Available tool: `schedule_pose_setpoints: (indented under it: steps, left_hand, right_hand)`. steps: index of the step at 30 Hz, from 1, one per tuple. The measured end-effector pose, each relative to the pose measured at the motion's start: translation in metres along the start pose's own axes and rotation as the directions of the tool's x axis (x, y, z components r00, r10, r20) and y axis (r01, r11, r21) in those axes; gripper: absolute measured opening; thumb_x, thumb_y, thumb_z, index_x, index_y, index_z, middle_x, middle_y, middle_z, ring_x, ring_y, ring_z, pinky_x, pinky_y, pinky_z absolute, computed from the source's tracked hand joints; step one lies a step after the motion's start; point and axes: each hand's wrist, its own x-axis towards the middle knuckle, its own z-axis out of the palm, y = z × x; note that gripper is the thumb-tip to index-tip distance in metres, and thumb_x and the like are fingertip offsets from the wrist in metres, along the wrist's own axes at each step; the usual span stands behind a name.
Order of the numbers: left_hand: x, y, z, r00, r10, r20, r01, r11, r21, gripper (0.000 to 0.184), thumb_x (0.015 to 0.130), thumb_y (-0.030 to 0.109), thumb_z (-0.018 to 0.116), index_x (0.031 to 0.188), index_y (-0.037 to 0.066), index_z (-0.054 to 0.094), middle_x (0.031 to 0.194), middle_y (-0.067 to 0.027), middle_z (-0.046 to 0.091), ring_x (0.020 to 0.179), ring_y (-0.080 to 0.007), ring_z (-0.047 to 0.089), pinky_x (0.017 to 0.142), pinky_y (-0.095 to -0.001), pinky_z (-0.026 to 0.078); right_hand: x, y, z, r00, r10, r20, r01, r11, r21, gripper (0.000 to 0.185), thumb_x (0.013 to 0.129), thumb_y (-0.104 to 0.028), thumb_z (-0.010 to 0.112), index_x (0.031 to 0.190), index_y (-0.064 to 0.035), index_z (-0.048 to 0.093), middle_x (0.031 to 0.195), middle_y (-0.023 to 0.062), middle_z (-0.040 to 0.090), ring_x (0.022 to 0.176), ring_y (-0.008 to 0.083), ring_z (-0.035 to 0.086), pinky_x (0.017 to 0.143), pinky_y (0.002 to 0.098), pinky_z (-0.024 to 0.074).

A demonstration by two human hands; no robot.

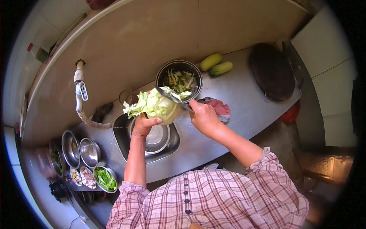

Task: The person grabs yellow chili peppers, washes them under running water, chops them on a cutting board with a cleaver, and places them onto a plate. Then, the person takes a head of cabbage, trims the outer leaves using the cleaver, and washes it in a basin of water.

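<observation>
Cabbage (164, 108) runs sideways, frilly leaves (138, 107) leftward, left grip (145, 124) cupping it, right grip (204, 116) clasping knife (172, 97) aimed upper-left

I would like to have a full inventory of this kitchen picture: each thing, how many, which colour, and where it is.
Cabbage: 1, pale green, in left hand
Knife: 1, grey, in right hand
Dark pot: 1, by the wall, holding green scraps
Long vegetables: 2, yellow-green, right of pot
Cloth: 1, reddish and grey, on counter
Dark pan: 1, counter's right end
Sink: 1, steel, pale basin inside
Tap: 1, white, on wall
Bowls: at least 6, mostly silver, lower left, several with food
Bottle: 1, red-capped, upper left
Red bundle: 1, below counter, right
Smaller items, far left: unclear
Shirt: 1, pink plaid
Hands: 2, left, right
</observation>
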Motion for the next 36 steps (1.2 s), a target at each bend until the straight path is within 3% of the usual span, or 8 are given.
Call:
schedule_pose_setpoints:
  steps: [4, 9, 13, 17, 21, 24, 32, 36]
  left_hand:
    - [0.006, 0.001, -0.004, 0.994, -0.032, 0.109, 0.040, 0.996, -0.077, 0.086, 0.052, 0.017, 0.075, 0.130, 0.000, 0.042, 0.119, -0.0100, 0.057, 0.110, -0.0246, 0.056, 0.099, -0.0358, 0.041]
    - [0.014, 0.008, 0.010, 1.000, 0.017, 0.018, -0.018, 0.999, 0.043, 0.096, 0.055, 0.010, 0.079, 0.139, 0.005, 0.033, 0.126, -0.0074, 0.050, 0.114, -0.0202, 0.049, 0.100, -0.0326, 0.038]
    - [0.019, 0.021, 0.019, 0.996, 0.077, 0.054, -0.085, 0.985, 0.150, 0.099, 0.054, 0.010, 0.080, 0.140, 0.005, 0.031, 0.127, -0.0081, 0.049, 0.114, -0.0207, 0.049, 0.102, -0.0330, 0.036]
    - [0.022, 0.004, 0.003, 0.990, -0.033, 0.140, 0.053, 0.989, -0.140, 0.099, 0.055, 0.009, 0.080, 0.140, 0.004, 0.030, 0.129, -0.0086, 0.049, 0.117, -0.0222, 0.049, 0.103, -0.0337, 0.036]
    - [0.023, 0.008, 0.021, 0.998, 0.064, 0.008, -0.065, 0.974, 0.218, 0.091, 0.056, 0.013, 0.077, 0.136, 0.004, 0.036, 0.124, -0.0092, 0.053, 0.114, -0.0245, 0.053, 0.100, -0.0363, 0.040]
    - [0.025, 0.005, 0.027, 0.992, 0.126, -0.003, -0.122, 0.965, 0.231, 0.087, 0.058, 0.013, 0.075, 0.136, 0.004, 0.037, 0.122, -0.0092, 0.053, 0.113, -0.0239, 0.053, 0.100, -0.0353, 0.040]
    - [0.034, -0.015, 0.003, 0.989, -0.107, 0.100, 0.126, 0.972, -0.197, 0.081, 0.061, 0.017, 0.074, 0.134, 0.003, 0.040, 0.123, -0.0106, 0.055, 0.111, -0.0236, 0.055, 0.099, -0.0342, 0.042]
    - [0.038, -0.020, 0.004, 0.974, -0.099, 0.204, 0.173, 0.907, -0.383, 0.077, 0.067, 0.025, 0.072, 0.133, 0.003, 0.041, 0.125, -0.0136, 0.054, 0.110, -0.0294, 0.056, 0.092, -0.0474, 0.047]
  right_hand:
    - [-0.001, 0.029, 0.015, 0.963, -0.210, -0.169, 0.236, 0.959, 0.154, 0.007, 0.077, -0.002, 0.057, 0.081, -0.0015, 0.051, 0.076, 0.0221, 0.059, 0.069, 0.0429, 0.059, 0.057, 0.0498, 0.0458]
    - [0.015, 0.000, -0.008, 0.992, 0.115, 0.044, -0.115, 0.993, -0.012, 0.009, 0.075, -0.005, 0.058, 0.080, 0.0003, 0.053, 0.069, 0.0263, 0.059, 0.070, 0.0457, 0.058, 0.064, 0.0539, 0.0452]
    - [0.023, 0.004, -0.003, 0.992, 0.121, 0.033, -0.121, 0.993, -0.011, 0.009, 0.076, -0.007, 0.058, 0.080, -0.0002, 0.054, 0.070, 0.0254, 0.059, 0.070, 0.0452, 0.058, 0.063, 0.0529, 0.0463]
    - [0.016, 0.030, 0.022, 0.990, -0.035, -0.138, 0.049, 0.994, 0.100, 0.009, 0.076, -0.006, 0.057, 0.081, 0.0006, 0.054, 0.070, 0.0260, 0.059, 0.071, 0.0451, 0.059, 0.064, 0.0528, 0.0467]
    - [0.025, 0.020, 0.010, 0.996, 0.093, 0.004, -0.093, 0.995, 0.032, 0.010, 0.074, -0.001, 0.054, 0.083, 0.0015, 0.052, 0.073, 0.0261, 0.060, 0.071, 0.0452, 0.059, 0.065, 0.0534, 0.0465]
    - [0.028, 0.023, 0.014, 0.992, 0.124, -0.005, -0.124, 0.992, 0.001, 0.009, 0.073, 0.001, 0.053, 0.082, 0.0012, 0.053, 0.074, 0.0253, 0.060, 0.071, 0.0453, 0.058, 0.065, 0.0534, 0.0463]
    - [0.024, 0.045, 0.034, 0.998, 0.035, -0.047, -0.034, 0.999, 0.022, 0.003, 0.068, -0.001, 0.056, 0.071, -0.0010, 0.056, 0.073, 0.0220, 0.061, 0.071, 0.0418, 0.060, 0.063, 0.0497, 0.0492]
    - [0.028, 0.059, 0.039, 0.978, -0.140, -0.155, 0.147, 0.988, 0.035, 0.003, 0.074, -0.004, 0.058, 0.075, -0.0018, 0.056, 0.070, 0.0206, 0.060, 0.065, 0.0420, 0.058, 0.057, 0.0485, 0.0480]
